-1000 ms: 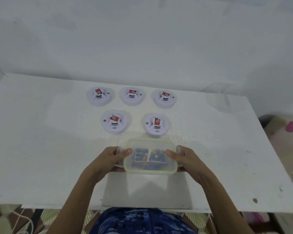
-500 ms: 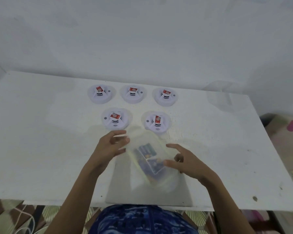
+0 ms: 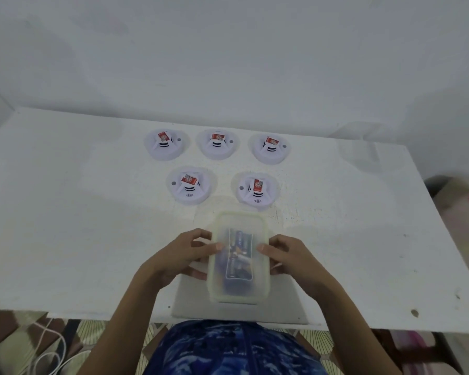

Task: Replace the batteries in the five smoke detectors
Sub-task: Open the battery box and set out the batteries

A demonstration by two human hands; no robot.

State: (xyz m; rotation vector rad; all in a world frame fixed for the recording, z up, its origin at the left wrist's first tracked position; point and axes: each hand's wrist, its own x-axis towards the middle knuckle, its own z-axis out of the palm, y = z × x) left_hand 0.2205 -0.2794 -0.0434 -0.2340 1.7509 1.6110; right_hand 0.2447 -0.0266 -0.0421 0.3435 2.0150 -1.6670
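Note:
Several white round smoke detectors lie on the white table, each with a red battery on top: a back row with the left one, middle one and right one, and a front pair. Near the front edge sits a lidded translucent plastic box, long side pointing away from me, with batteries dimly visible inside. My left hand grips its left side and my right hand its right side, thumbs on the lid.
A white wall rises behind the table. A faint clear round lid or dish rests at the back right. White cables lie on the patterned floor at lower left. A pink patterned cloth lies beyond the right edge.
The box has been turned a quarter turn, from lying crosswise to pointing away from me. Both hands briefly loosened and now hold its long sides again.

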